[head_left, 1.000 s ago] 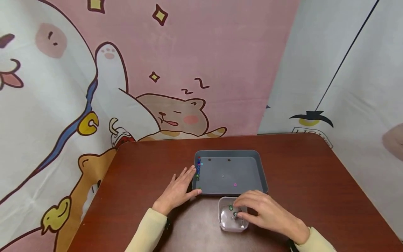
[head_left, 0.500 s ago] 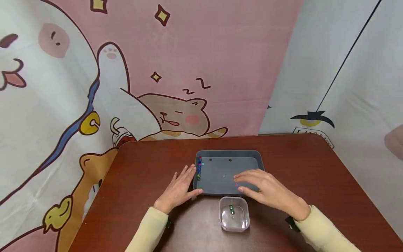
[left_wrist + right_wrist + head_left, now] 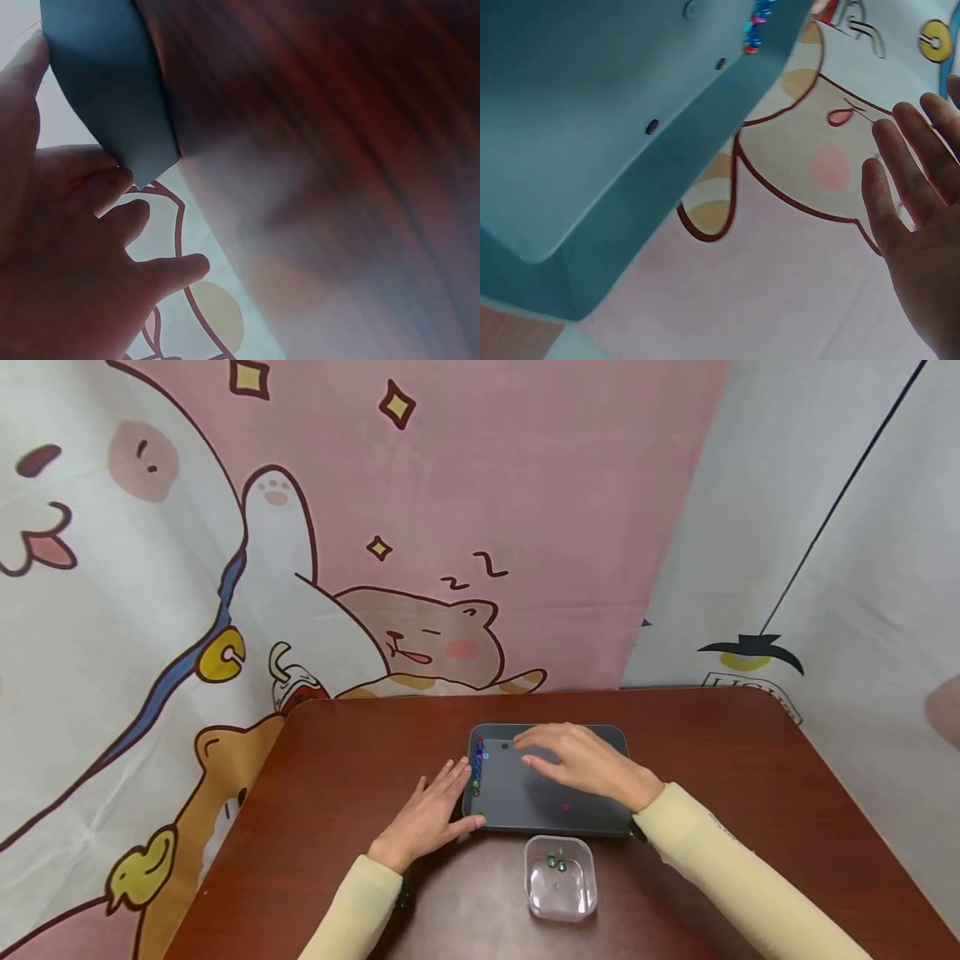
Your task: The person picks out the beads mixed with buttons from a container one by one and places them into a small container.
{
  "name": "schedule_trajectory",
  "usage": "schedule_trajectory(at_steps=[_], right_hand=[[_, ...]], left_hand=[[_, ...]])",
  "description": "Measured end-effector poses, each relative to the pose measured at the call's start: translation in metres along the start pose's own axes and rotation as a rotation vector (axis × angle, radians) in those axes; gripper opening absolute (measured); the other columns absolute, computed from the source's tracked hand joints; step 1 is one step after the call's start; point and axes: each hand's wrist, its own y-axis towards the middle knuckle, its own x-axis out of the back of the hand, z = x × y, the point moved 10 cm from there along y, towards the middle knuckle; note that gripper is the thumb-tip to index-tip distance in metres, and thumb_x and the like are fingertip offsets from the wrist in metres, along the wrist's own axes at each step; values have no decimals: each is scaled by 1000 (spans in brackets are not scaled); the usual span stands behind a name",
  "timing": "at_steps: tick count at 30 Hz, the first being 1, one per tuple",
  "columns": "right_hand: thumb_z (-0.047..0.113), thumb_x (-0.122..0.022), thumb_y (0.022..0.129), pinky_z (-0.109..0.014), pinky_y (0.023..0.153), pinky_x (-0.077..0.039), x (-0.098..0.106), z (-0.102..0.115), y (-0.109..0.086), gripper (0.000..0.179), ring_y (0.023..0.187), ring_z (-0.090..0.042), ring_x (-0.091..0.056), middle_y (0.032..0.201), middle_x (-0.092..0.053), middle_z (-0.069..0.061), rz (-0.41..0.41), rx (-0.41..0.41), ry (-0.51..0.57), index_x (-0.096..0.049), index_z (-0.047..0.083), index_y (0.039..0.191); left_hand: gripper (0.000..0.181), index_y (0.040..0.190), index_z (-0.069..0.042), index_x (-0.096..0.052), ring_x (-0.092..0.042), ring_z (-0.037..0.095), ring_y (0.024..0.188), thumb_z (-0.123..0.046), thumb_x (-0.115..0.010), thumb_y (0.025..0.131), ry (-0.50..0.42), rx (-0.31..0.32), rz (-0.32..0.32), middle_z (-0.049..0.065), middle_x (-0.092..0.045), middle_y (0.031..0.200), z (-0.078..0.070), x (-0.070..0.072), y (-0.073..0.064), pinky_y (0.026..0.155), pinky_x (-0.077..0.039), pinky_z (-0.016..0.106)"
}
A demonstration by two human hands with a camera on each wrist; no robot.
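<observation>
My left hand point(image 3: 423, 822) rests against the left side of a shallow grey tray point(image 3: 517, 814), fingers straight and thumb by its near corner. Over the tray's middle hovers my right hand point(image 3: 585, 764), its fingers loosely bent and holding nothing visible. A row of small blue, red and green beads point(image 3: 477, 770) lies along the tray's left wall. Nearer the front lies a small pink ring point(image 3: 566, 807). Two dark round beads point(image 3: 652, 127) show by the far wall in the right wrist view. Two green beads point(image 3: 556, 863) sit inside a clear square plastic box point(image 3: 562, 912) before the tray.
A brown wooden table point(image 3: 375, 735) carries the tray and box. Behind it hangs a cartoon-printed cloth point(image 3: 570, 527). At the far right edge a blurred skin-toned shape point(image 3: 943, 710) shows.
My right hand has left the clear box, moving away from me and leftward over the tray. The green beads in the box have shifted slightly. The left hand stays at the tray's side.
</observation>
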Motion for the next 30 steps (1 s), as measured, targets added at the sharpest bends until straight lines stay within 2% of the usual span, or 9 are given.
schedule_trajectory(at_steps=[6, 14, 22, 30], right_hand=[[26, -66, 104, -45, 102, -52, -22, -19, 22, 30, 121, -21, -66, 131, -70, -3, 61, -36, 2, -73, 13, 130], [28, -65, 105, -46, 107, -49, -53, -36, 38, 37, 129, -23, -62, 139, -65, -6, 147, -61, 20, -68, 11, 138], [21, -68, 103, -45, 109, -48, -71, -36, 54, 35, 130, -23, -61, 138, -67, -6, 143, -49, 31, -69, 9, 136], [18, -68, 103, -45, 107, -49, -86, -34, 63, 35, 130, -24, -61, 137, -67, -8, 174, -49, 18, -69, 9, 136]], left_hand=[[88, 162, -4, -32, -20, 33, 157, -62, -57, 100, 7, -8, 5, 9, -22, 171, -3, 2, 2, 117, -23, 70], [88, 162, -4, -33, -19, 33, 157, -61, -58, 100, 4, 0, 19, 11, -23, 171, -3, 2, 1, 117, -22, 70], [88, 161, -2, -35, -20, 33, 157, -60, -60, 99, 1, -4, 8, 12, -25, 170, 0, 3, 1, 116, -24, 71], [89, 161, -4, -36, -21, 33, 157, -63, -59, 98, 6, -13, 11, 10, -26, 170, -2, 4, 2, 116, -25, 70]])
